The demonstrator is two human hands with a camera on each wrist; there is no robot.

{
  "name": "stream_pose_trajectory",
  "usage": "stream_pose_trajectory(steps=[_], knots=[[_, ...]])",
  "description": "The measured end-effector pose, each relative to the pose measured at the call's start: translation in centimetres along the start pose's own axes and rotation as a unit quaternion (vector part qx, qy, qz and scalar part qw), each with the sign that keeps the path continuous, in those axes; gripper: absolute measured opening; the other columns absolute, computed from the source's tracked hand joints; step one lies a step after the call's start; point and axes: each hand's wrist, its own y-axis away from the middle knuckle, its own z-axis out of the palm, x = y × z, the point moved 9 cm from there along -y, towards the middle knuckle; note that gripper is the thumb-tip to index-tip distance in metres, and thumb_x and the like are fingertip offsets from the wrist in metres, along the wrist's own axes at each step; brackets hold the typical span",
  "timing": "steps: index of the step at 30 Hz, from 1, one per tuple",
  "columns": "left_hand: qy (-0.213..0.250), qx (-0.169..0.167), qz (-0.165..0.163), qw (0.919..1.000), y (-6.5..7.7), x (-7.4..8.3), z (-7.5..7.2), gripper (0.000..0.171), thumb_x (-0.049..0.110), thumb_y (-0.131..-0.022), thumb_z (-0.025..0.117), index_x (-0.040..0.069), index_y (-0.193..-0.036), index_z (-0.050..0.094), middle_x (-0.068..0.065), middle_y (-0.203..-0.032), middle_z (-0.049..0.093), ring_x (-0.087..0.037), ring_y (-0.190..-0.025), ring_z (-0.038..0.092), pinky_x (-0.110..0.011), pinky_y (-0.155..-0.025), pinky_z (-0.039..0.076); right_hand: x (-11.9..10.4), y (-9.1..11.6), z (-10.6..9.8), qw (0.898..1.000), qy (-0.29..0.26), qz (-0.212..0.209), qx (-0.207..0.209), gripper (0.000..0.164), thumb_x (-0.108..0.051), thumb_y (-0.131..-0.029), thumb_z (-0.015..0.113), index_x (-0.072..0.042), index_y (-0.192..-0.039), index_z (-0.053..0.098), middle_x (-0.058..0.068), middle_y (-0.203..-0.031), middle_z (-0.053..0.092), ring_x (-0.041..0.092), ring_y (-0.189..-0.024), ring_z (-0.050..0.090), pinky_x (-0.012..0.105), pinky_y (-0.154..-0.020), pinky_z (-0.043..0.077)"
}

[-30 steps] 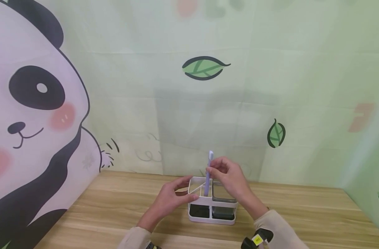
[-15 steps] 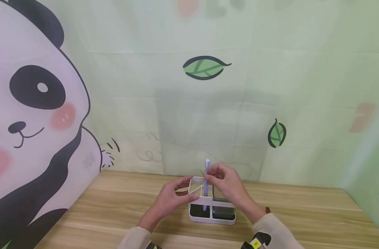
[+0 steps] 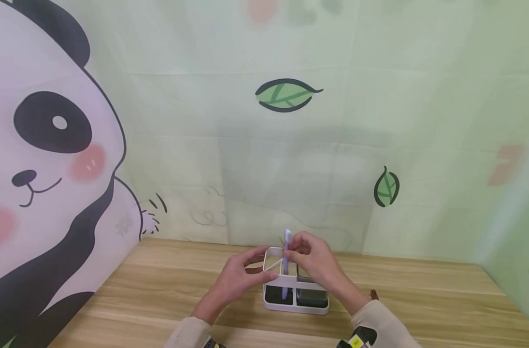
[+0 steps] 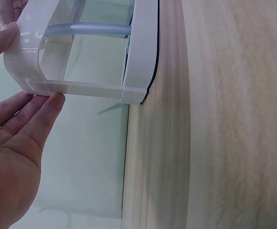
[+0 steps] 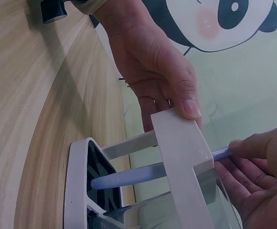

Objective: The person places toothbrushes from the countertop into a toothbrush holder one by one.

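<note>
Wooden tabletop (image 3: 160, 285), toothbrush (image 3: 286, 265) between pinching right fingers (image 3: 302, 237), white holder (image 3: 290, 282) gripped by left fingers (image 4: 45, 115)

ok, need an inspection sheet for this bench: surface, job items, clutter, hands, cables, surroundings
Surface: wood-grain table, dry-looking, holder standing upright on it.
Job items: toothbrush upright, head up, in a slot beside the clear cup; lower end at or near the holder's base.
Clutter: small brown thing by the right wrist; too small to identify.
Hands: left hand grips the holder's upper frame; right hand pinches the toothbrush near its head.
Cables: nothing seen.
Surroundings: panda-print backdrop behind the table.
</note>
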Motion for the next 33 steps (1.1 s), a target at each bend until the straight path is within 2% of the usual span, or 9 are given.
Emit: stream_pose_trajectory(steps=[9,15,19,22,26,29,33], knots=[[0.001,-0.003,-0.001,1.0000,0.0,-0.2,0.0,0.069,0.027,-0.080,0.081,0.004,-0.138,0.051,-0.009,-0.131,0.058,-0.028,-0.121,0.054,-0.027,-0.093,0.052,0.1,0.0,0.0,1.000,-0.003,0.003,-0.001,0.013,-0.003,-0.088,0.070,-0.002,-0.099,0.064,0.009,-0.094,0.070,0.022,-0.088,0.067,0.031,-0.078,0.059],[0.003,-0.002,-0.003,1.0000,0.0,-0.2,-0.1,0.065,0.024,-0.081,0.081,0.009,-0.138,0.052,-0.009,-0.132,0.057,-0.027,-0.121,0.054,-0.031,-0.095,0.052,0.1,0.0,-0.1,1.000,-0.007,0.003,0.001,0.015,-0.005,-0.089,0.070,-0.001,-0.102,0.064,0.010,-0.096,0.069,0.022,-0.090,0.067,0.030,-0.080,0.059],[0.005,-0.004,-0.009,0.9999,0.3,0.6,0.0,0.065,0.019,-0.082,0.080,0.006,-0.138,0.051,-0.014,-0.133,0.056,-0.031,-0.122,0.053,-0.039,-0.097,0.051,-0.2,0.3,-0.5,1.000,0.000,0.001,0.004,0.016,-0.006,-0.089,0.070,-0.001,-0.104,0.064,0.010,-0.097,0.069,0.023,-0.091,0.067,0.030,-0.080,0.059],[0.004,-0.004,-0.012,0.9999,0.3,0.6,0.0,0.066,0.020,-0.082,0.080,0.004,-0.139,0.050,-0.014,-0.132,0.057,-0.032,-0.121,0.054,-0.038,-0.096,0.051,-0.3,0.6,-1.1,1.000,0.007,0.003,0.010,0.018,-0.008,-0.089,0.071,-0.003,-0.105,0.065,0.008,-0.099,0.069,0.022,-0.093,0.067,0.029,-0.081,0.058],[0.004,-0.003,-0.006,1.0000,0.0,-0.2,0.0,0.071,0.029,-0.080,0.082,0.005,-0.139,0.051,-0.011,-0.129,0.059,-0.027,-0.119,0.056,-0.028,-0.092,0.053,0.0,1.0,-2.3,1.000,0.007,0.004,0.016,0.020,-0.010,-0.089,0.071,-0.006,-0.107,0.066,0.009,-0.102,0.069,0.023,-0.094,0.067,0.027,-0.081,0.058],[0.005,-0.002,-0.004,1.0000,-0.1,-0.4,0.0,0.073,0.031,-0.078,0.082,0.005,-0.139,0.051,-0.011,-0.128,0.059,-0.028,-0.119,0.056,-0.028,-0.092,0.053,-0.1,1.6,-3.2,1.000,0.006,-0.002,0.020,0.021,-0.011,-0.088,0.072,-0.005,-0.108,0.065,0.013,-0.104,0.069,0.025,-0.095,0.067,0.026,-0.081,0.058],[0.008,0.000,0.000,1.0000,-0.1,-0.4,0.0,0.073,0.030,-0.078,0.083,0.003,-0.138,0.051,-0.012,-0.127,0.060,-0.029,-0.119,0.056,-0.028,-0.092,0.053,-0.4,2.3,-4.6,0.999,0.018,-0.007,0.034,0.025,-0.017,-0.088,0.073,-0.005,-0.108,0.065,0.011,-0.105,0.069,0.021,-0.096,0.067,0.023,-0.082,0.056]])
